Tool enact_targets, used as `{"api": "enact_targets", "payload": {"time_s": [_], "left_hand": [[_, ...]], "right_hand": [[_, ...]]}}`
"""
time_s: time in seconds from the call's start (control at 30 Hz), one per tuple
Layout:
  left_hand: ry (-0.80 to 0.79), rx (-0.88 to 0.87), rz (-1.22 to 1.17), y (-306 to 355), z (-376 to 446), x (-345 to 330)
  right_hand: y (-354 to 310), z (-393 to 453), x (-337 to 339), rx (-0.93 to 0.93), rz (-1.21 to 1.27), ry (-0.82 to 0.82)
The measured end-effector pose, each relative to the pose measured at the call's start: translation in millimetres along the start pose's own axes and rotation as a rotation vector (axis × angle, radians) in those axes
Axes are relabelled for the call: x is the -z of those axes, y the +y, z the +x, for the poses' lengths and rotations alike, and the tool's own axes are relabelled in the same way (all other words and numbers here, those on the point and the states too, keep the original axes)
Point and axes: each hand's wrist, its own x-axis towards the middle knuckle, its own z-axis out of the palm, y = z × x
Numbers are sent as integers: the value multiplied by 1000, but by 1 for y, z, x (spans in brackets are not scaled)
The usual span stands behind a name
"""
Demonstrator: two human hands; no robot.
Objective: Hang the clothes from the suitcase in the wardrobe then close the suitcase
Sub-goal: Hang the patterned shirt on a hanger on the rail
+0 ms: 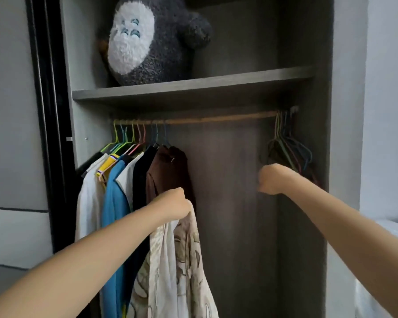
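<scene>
In the open wardrobe, a wooden rail carries several clothes on coloured hangers at its left end: white, yellow, blue, black and brown. My left hand grips the top of a cream patterned garment, which hangs down in front of the brown one. My right hand is curled into a fist at the lower left tips of a bunch of empty hangers at the rail's right end. Its fingers are hidden behind the back of the hand. The suitcase is out of view.
A grey and white plush toy sits on the shelf above the rail. The black edge of the wardrobe door stands at the left. The rail's middle stretch is bare. Something white lies at the lower right.
</scene>
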Motion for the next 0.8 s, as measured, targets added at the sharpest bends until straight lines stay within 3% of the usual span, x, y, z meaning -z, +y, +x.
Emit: {"api": "enact_targets", "payload": {"time_s": [0.07, 0.2, 0.33, 0.43, 0.57, 0.7, 0.8], "left_hand": [[-38, -51, 124, -1, 23, -5], [-30, -19, 74, 8, 73, -13], [0, 8, 22, 15, 107, -17], [3, 21, 13, 15, 115, -18], [43, 10, 28, 22, 124, -19], [59, 19, 66, 30, 133, -18], [70, 18, 73, 29, 141, -21]], "right_hand": [[11, 20, 4, -107, 44, 79], [21, 54, -1, -272, 58, 95], [27, 87, -16, -368, -65, 227], [33, 107, -23, -442, -116, 215], [47, 133, -39, -568, 12, 207], [54, 145, -45, -623, 111, 327], [56, 147, -39, -641, 83, 530]]}}
